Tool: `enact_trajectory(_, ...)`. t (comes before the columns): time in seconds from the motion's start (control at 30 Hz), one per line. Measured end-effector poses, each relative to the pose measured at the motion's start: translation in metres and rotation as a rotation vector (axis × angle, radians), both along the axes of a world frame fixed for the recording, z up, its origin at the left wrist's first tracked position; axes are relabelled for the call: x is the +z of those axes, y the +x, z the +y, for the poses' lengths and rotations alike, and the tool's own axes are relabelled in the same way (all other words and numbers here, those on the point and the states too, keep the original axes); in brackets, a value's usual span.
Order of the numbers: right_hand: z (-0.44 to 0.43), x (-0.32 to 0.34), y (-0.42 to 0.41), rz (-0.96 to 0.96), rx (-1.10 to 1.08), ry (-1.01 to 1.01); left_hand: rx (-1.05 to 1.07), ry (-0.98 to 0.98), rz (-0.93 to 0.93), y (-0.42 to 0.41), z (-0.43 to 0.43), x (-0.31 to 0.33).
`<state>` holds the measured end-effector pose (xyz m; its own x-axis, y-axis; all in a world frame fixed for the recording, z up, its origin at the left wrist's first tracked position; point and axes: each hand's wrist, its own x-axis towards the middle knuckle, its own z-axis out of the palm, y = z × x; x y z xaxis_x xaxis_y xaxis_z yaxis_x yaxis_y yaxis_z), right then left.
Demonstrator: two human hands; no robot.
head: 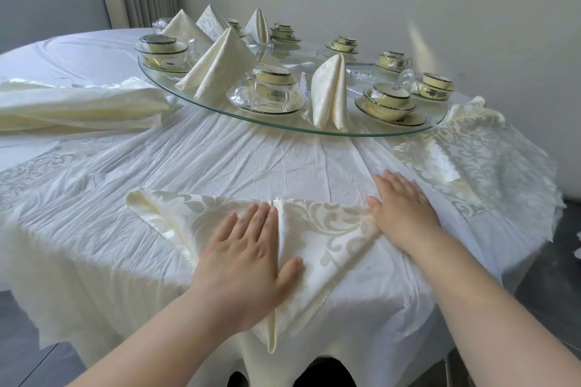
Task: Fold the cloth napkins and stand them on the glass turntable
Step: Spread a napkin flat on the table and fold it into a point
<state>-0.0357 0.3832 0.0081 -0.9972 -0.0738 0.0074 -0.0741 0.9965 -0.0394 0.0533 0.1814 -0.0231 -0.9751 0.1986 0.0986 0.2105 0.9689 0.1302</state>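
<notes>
A cream damask napkin (327, 236) lies folded into a downward-pointing triangle at the table's near edge, its tip hanging over the rim. My left hand (242, 258) presses flat on its middle with straight fingers. My right hand (402, 210) lies flat on its right corner. Behind them is the round glass turntable (283, 122). Several folded napkins stand on it, among them a tall one (330, 94) at the front and a cone-shaped one (217, 63) to the left.
Wrapped bowl-and-saucer sets (267, 88) ring the turntable. A pile of unfolded napkins (78, 107) lies at the left, and a spread patterned napkin (471, 160) at the right. The white tablecloth (251, 160) is wrinkled. A wall stands close behind.
</notes>
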Motion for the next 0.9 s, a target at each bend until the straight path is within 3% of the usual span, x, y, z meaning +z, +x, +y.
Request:
enact_trajectory(0.07, -0.013, 0.007, 0.003, 0.105, 0.067, -0.109, 0.041, 0.058, 0.061, 0.0, 0.0, -0.002)
enact_trajectory(0.13, -0.041, 0.014, 0.015, 0.134, 0.205, -0.369, 0.022, 0.133, 0.225, 0.003, 0.0, 0.001)
enact_trajectory(0.27, -0.097, 0.012, 0.041, 0.002, 0.44, -0.671, -0.012, 0.595, 0.293, 0.003, -0.015, 0.003)
enact_trajectory(0.4, -0.099, 0.002, 0.049, 0.105, 0.498, -0.657, 0.087, 0.548, 0.389, 0.002, -0.071, 0.01)
enact_trajectory(0.5, -0.089, 0.001, 0.071, 0.068, 0.719, -0.731, 0.219, 0.449, 0.259, -0.005, -0.116, 0.013)
enact_trajectory(0.57, -0.082, -0.009, 0.088, 0.032, 0.883, -0.641, 0.183, 0.463, 0.181, -0.011, -0.132, 0.013)
enact_trajectory(0.7, -0.067, -0.039, 0.1, 0.334, 1.014, -0.38, 0.119, 0.464, 0.292, -0.015, -0.142, 0.01)
enact_trajectory(0.9, -0.06, -0.052, 0.095, 0.523, 1.007, -0.453, -0.025, 0.371, 0.499, -0.017, -0.155, 0.002)
